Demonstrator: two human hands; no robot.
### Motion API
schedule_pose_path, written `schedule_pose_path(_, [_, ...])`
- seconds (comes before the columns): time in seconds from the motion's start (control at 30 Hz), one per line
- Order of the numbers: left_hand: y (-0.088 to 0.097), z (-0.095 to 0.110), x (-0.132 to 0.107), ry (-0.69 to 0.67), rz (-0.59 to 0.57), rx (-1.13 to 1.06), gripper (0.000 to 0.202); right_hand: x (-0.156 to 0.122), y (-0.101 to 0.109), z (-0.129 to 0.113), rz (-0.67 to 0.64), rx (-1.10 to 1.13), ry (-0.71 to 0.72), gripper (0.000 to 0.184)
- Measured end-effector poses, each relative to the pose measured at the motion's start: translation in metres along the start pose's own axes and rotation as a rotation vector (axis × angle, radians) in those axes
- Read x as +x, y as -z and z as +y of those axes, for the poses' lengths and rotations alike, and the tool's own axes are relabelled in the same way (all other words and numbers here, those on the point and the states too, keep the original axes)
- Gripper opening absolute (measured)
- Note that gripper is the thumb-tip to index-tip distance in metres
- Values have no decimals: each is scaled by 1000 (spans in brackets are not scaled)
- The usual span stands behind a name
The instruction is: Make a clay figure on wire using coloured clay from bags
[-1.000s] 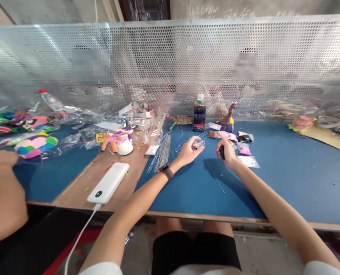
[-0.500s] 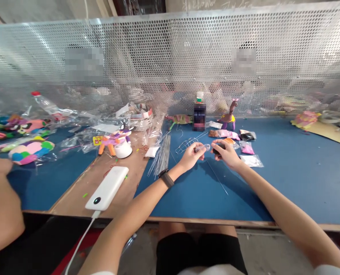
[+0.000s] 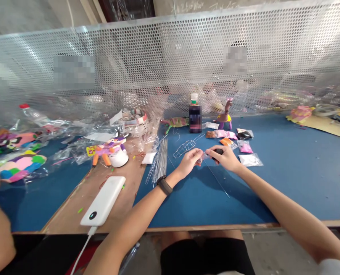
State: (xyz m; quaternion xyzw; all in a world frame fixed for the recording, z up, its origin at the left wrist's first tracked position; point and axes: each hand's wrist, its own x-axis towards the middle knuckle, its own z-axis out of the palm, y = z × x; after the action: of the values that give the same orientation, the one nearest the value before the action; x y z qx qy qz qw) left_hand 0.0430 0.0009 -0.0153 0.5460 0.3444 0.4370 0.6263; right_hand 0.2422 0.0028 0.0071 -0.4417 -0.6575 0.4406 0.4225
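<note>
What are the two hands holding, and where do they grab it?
The left hand pinches a small clear packet at its end; the right hand grips a small black thing, mostly hidden.

The scene is bright and evenly lit, with the light coming from behind the perforated metal screen (image 3: 170, 57), which shines with pale glare. Soft shadows lie under the forearms on the blue table (image 3: 301, 172). The wide lens bends the straight lines near the edges. The plastic wrappings (image 3: 72, 137) at the left give small reflections and look a little blurred.
</note>
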Motion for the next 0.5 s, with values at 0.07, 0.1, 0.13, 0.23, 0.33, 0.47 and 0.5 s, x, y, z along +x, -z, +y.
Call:
schedule_pose_path(0.07, [1,2,-2,30,-84,37,40,2,0,1,21,8,1,41])
schedule_pose_path(0.1, [1,2,-3,48,-125,44,38,2,-1,2,32,26,2,41])
schedule_pose_path(0.13, [1,1,-3,66,-152,41,37,3,-1,2,45,56,0,41])
schedule_pose_path(0.23, [-1,-3,-1,101,-102,-37,38,2,-1,1,79,147,-14,43])
schedule_pose_path(0.33, [-1,-6,5,98,46,-194,39,1,0,-2,13,138,-40,44])
schedule_pose_path(0.47, [3,-6,11,54,139,-286,42,-3,-3,-5,-147,82,-89,40])
schedule_pose_path(0.5, [4,-7,12,41,148,-280,44,-4,-6,-5,-166,78,-96,39])
